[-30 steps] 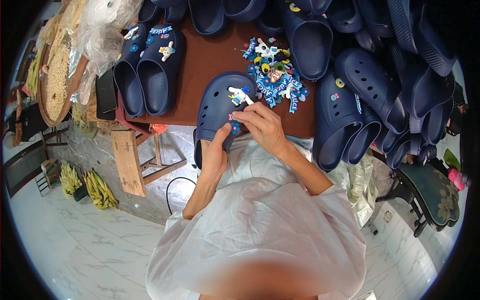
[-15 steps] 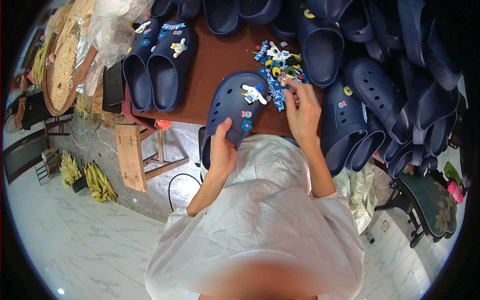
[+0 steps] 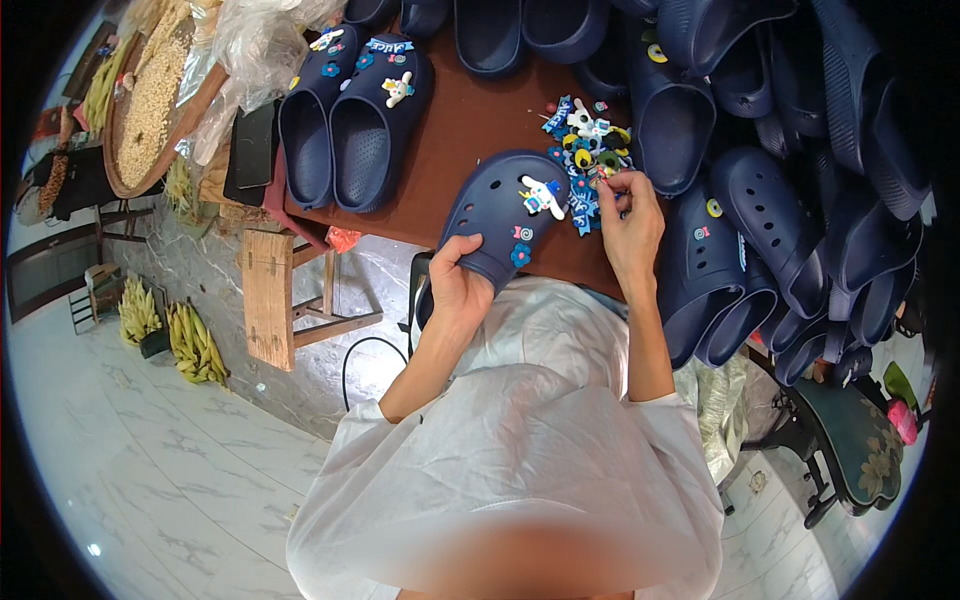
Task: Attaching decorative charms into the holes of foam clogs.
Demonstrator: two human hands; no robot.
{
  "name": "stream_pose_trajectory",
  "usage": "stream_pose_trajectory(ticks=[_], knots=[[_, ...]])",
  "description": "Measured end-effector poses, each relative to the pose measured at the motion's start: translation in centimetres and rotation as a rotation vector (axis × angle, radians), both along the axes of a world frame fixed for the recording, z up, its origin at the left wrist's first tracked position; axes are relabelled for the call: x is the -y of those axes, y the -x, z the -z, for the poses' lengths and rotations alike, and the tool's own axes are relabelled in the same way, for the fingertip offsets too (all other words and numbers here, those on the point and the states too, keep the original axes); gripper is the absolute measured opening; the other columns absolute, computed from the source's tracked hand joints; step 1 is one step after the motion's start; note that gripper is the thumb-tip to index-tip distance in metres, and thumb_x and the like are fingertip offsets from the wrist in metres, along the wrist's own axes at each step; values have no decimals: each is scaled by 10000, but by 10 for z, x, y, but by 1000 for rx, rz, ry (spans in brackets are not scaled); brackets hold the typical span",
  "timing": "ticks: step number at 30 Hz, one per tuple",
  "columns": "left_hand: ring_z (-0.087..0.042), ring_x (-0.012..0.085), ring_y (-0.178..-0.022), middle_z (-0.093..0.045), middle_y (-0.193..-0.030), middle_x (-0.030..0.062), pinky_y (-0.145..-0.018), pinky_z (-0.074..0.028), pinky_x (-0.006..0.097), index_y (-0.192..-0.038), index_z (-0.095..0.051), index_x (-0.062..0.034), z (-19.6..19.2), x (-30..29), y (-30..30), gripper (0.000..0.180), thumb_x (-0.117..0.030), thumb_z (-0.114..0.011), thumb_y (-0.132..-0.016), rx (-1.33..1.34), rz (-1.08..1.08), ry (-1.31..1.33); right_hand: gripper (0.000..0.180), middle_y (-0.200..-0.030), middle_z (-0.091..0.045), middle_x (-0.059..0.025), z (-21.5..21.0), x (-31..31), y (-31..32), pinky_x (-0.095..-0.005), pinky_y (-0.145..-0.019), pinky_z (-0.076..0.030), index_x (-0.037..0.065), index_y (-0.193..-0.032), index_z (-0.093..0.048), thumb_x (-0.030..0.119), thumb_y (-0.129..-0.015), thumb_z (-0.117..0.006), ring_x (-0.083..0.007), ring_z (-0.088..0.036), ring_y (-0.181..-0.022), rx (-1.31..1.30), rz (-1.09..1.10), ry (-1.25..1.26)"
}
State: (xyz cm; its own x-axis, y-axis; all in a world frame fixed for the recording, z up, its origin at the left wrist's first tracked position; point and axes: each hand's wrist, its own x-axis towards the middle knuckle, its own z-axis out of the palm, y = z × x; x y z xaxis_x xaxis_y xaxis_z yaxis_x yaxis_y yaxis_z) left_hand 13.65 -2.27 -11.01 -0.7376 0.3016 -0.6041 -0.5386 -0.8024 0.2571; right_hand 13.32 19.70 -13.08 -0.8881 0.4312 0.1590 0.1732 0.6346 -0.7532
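Note:
My left hand (image 3: 462, 285) grips a navy clog (image 3: 492, 218) by its heel end, thumb on top. The clog's toe points away from me, and its upper carries a white figure charm (image 3: 541, 197), a pink candy charm (image 3: 523, 233) and a blue flower charm (image 3: 520, 254). Several of its holes are bare. To the right of the toe lies a small pile of shoe charms (image 3: 583, 157). My right hand (image 3: 634, 238) is at the near edge of this pile, thumb and forefinger pinched on a small charm (image 3: 600, 181), mostly hidden by the fingertips.
A decorated pair of navy clogs (image 3: 370, 130) sits at the left of the brown tabletop (image 3: 460, 125), beside a dark phone (image 3: 254, 146). More navy clogs (image 3: 765, 215) are heaped on the right. A wooden stool (image 3: 268, 300) stands below left, a wheeled chair (image 3: 850, 430) at right.
The view has shifted, so the table and clogs appear further right. My right thumb and forefinger have drawn together on the charm. My left hand still grips the same clog.

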Motion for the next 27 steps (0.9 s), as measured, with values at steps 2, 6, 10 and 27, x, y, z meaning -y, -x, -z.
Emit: stream_pose_trajectory(ticks=[2, 6, 10, 27], knots=[[-593, 366, -1159, -550, -1297, 237, -989, -502, 506, -1336, -426, 55, -1, -2, 1, 537, -30, -525, -815, 7, -9, 24, 128, -856, -644, -61, -3, -4, -1, -309, -585, -463, 39, -928, -611, 105, -877, -708, -143, -596, -638, 26, 9, 113], [-590, 338, -1156, -555, -1290, 209, -972, -508, 481, -1335, -433, 46, -6, -6, -9, 518, -20, -529, -830, -54, 15, 126, 118, -883, -663, -32, -14, -4, -7, -245, -585, -460, 20, -913, -592, 81, -907, -693, -72, -580, -674, 28, -69, 451], [-598, 276, -1126, -568, -1261, 163, -972, -501, 437, -1321, -450, 35, -6, -12, -21, 477, -9, -541, -855, -173, 80, 296, 118, -943, -645, -17, -30, 12, -10, -204, -687, -472, 32, -992, -573, 51, -928, -670, -50, -582, -787, 37, -278, 841], [-566, 138, -915, -616, -1014, 46, -807, -468, 282, -1083, -619, 24, -4, -16, -45, 197, -24, -576, -897, -648, 341, 838, 111, -946, -676, -4, -35, 27, -8, -202, -693, -467, 21, -1012, -681, 39, -903, -690, -54, -597, -831, 112, -337, 833]])
